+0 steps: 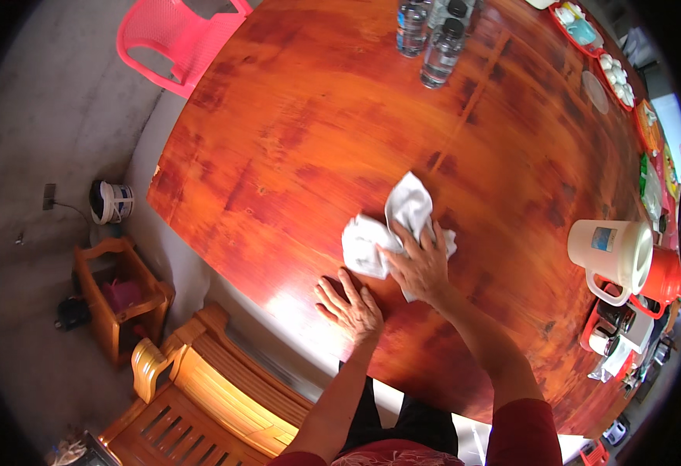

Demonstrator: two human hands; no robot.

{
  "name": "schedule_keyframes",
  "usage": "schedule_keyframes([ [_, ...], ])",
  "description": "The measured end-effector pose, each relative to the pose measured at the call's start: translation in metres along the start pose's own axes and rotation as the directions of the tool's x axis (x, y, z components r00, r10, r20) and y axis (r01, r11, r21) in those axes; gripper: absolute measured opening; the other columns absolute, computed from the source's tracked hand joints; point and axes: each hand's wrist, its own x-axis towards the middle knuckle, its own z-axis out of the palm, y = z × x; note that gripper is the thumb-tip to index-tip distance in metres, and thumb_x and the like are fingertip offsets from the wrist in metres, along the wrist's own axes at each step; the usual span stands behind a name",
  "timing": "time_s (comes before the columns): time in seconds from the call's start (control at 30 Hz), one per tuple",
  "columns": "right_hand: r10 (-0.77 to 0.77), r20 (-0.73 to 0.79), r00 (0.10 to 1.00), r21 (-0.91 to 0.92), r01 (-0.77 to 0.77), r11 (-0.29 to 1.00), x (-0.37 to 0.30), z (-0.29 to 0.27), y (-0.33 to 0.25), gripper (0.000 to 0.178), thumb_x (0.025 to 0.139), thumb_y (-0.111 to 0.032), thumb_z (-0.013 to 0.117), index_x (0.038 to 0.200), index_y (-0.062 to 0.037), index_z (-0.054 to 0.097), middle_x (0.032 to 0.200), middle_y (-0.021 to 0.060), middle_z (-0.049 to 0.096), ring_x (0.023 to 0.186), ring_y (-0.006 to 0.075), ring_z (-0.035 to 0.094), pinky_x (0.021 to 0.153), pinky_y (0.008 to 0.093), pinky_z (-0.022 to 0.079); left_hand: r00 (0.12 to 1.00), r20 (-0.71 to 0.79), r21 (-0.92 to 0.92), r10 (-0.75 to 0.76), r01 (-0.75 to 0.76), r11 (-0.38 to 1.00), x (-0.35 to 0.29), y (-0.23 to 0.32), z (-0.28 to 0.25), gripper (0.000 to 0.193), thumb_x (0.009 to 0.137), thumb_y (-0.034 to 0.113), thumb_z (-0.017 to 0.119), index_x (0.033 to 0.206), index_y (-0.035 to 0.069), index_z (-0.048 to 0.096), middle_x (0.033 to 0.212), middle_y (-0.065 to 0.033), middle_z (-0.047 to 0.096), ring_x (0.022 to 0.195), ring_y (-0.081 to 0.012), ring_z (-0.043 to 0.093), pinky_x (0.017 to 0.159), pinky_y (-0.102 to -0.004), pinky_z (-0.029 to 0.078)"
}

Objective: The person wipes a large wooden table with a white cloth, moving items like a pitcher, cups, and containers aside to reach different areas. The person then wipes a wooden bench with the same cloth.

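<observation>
A crumpled white cloth point(368, 247) lies on the glossy reddish-brown wooden table point(294, 155). My right hand point(420, 262) is closed on the cloth, pressing it against the tabletop with the fingers over its folds. Part of the cloth is hidden beneath that hand. To its left, near the table's front edge, my left hand point(350, 309) rests palm down on the wood. Its fingers are spread and hold nothing, apart from the cloth.
Clear bottles point(443, 54) stand at the far side. A cream pitcher point(604, 252) and a red pitcher point(664, 276) stand at the right, near trays point(616, 81) of small items. A pink chair point(177, 43) stands far left; a wooden bench point(224, 388) is near left.
</observation>
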Motion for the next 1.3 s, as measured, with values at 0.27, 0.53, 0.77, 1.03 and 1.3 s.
schedule_keyframes([
  [0.27, 0.245, -0.265, 0.932, -0.224, -0.307, 0.925, 0.179, 0.065, 0.038, 0.038, 0.076, -0.032, 0.069, 0.114, -0.0345, 0.065, 0.135, 0.0018, 0.049, 0.117, 0.0351, 0.046, 0.100, 0.0587, 0.033, 0.993, 0.093, -0.097, 0.079, -0.070, 0.993, -0.003, -0.009, -0.003, 0.069, 0.092, 0.037, 0.050, 0.150, 0.011, 0.023, 0.152, -0.0299, 0.011, 0.140, -0.0514, 0.009, 0.105, -0.0701, 0.008],
  [0.53, 0.374, -0.039, 0.927, -0.271, -0.370, 0.889, 0.275, 0.087, 0.044, 0.042, 0.091, -0.048, 0.050, 0.132, -0.0444, 0.049, 0.149, -0.0004, 0.035, 0.132, 0.0385, 0.033, 0.108, 0.0605, 0.022, 0.984, 0.156, -0.136, 0.087, -0.066, 0.988, -0.004, -0.012, -0.004, 0.073, 0.088, 0.038, 0.056, 0.148, 0.009, 0.027, 0.150, -0.0329, 0.010, 0.137, -0.0542, 0.011, 0.103, -0.0726, 0.008],
  [0.77, -0.155, 0.072, 0.985, 0.010, 0.155, 0.988, 0.221, 0.103, -0.036, 0.041, 0.082, -0.039, 0.068, 0.122, -0.0414, 0.061, 0.145, -0.0018, 0.039, 0.133, 0.0316, 0.029, 0.109, 0.0565, 0.018, 0.977, 0.205, -0.219, 0.064, -0.018, 0.976, -0.001, -0.015, -0.013, 0.075, 0.089, 0.048, 0.052, 0.149, 0.011, 0.025, 0.152, -0.0298, 0.010, 0.139, -0.0519, 0.008, 0.104, -0.0708, 0.004],
  [1.03, -0.311, 0.030, 0.950, 0.101, 0.306, 0.947, 0.055, 0.054, -0.086, 0.035, 0.072, -0.026, 0.071, 0.105, -0.0371, 0.067, 0.136, -0.0058, 0.046, 0.129, 0.0304, 0.034, 0.104, 0.0590, 0.023, 0.986, -0.150, -0.624, 0.073, -0.152, 0.767, -0.011, -0.075, -0.018, 0.069, 0.086, 0.033, 0.058, 0.141, 0.000, 0.033, 0.142, -0.0270, 0.025, 0.129, -0.0432, 0.028, 0.109, -0.0528, 0.022],
  [1.3, -0.366, 0.090, 0.926, 0.241, 0.336, 0.911, -0.164, 0.011, -0.105, 0.031, 0.080, -0.032, 0.062, 0.110, -0.0389, 0.066, 0.141, -0.0031, 0.043, 0.130, 0.0315, 0.035, 0.109, 0.0617, 0.020, 0.983, -0.073, -0.318, 0.168, -0.183, 0.930, -0.045, -0.128, -0.041, 0.058, 0.090, 0.028, 0.060, 0.142, 0.012, 0.039, 0.142, -0.0285, 0.024, 0.128, -0.0462, 0.029, 0.106, -0.0553, 0.028],
])
